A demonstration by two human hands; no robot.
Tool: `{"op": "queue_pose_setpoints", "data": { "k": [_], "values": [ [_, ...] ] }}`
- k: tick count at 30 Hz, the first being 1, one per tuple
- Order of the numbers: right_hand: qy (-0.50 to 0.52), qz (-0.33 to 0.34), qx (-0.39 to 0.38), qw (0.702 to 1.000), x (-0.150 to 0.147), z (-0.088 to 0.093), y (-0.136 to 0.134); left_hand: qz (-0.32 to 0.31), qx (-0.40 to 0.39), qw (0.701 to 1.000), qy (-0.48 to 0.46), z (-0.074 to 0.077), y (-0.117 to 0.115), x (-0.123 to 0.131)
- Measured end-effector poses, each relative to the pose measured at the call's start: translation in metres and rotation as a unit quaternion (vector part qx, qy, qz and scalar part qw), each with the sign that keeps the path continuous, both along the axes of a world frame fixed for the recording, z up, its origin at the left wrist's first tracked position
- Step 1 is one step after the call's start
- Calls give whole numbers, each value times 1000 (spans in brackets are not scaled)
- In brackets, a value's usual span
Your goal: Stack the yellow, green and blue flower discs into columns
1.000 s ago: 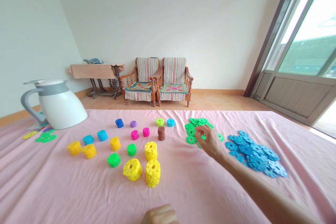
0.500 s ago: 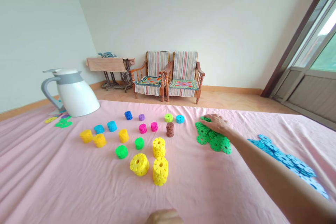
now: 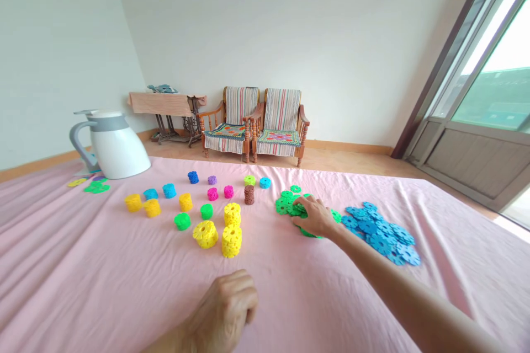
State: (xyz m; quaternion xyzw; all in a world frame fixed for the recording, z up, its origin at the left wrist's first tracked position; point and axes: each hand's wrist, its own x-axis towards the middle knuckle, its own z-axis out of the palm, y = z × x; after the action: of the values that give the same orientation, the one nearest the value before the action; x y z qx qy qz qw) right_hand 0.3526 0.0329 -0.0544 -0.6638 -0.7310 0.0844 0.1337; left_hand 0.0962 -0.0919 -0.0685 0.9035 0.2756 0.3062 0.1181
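Observation:
Fingers apart, my right hand (image 3: 318, 217) reaches over a loose pile of green notched plastic discs (image 3: 285, 203), its fingertips on them. It covers the middle of that pile. My left hand (image 3: 232, 298) is closed in a loose fist above the pink cloth at the front; the inside of the fist is hidden. Just beyond it stand yellow disc stacks (image 3: 231, 241). A brown disc stack (image 3: 249, 195) stands left of the green pile, and a single green disc (image 3: 295, 189) lies flat behind it. To the right spreads a heap of blue discs (image 3: 381, 234).
Small stacks in several colours, such as an orange-yellow stack (image 3: 133, 203) and a pink stack (image 3: 212, 194), stand on the pink cloth (image 3: 103, 265). A white and grey jug (image 3: 120, 146) is at the back left. Beyond the cloth are two wooden chairs (image 3: 281, 116).
My left hand has risen into view at the bottom. My right hand has drawn back nearer over the green pile. The view has shifted to the right.

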Motion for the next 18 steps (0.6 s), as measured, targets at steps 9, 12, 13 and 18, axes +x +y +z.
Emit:
{"op": "queue_pose_setpoints", "data": {
  "k": [9,12,13,18],
  "values": [
    [36,61,20,997,-35,4,-85,90,44,994,32,0,-1,-1],
    [54,82,30,995,-37,8,-97,102,50,993,33,0,-1,-2],
    [58,82,36,994,-34,10,-97,104,51,993,33,0,-1,-2],
    [37,14,61,997,7,14,-60,110,57,992,30,-4,0,-2]
  ]
}}
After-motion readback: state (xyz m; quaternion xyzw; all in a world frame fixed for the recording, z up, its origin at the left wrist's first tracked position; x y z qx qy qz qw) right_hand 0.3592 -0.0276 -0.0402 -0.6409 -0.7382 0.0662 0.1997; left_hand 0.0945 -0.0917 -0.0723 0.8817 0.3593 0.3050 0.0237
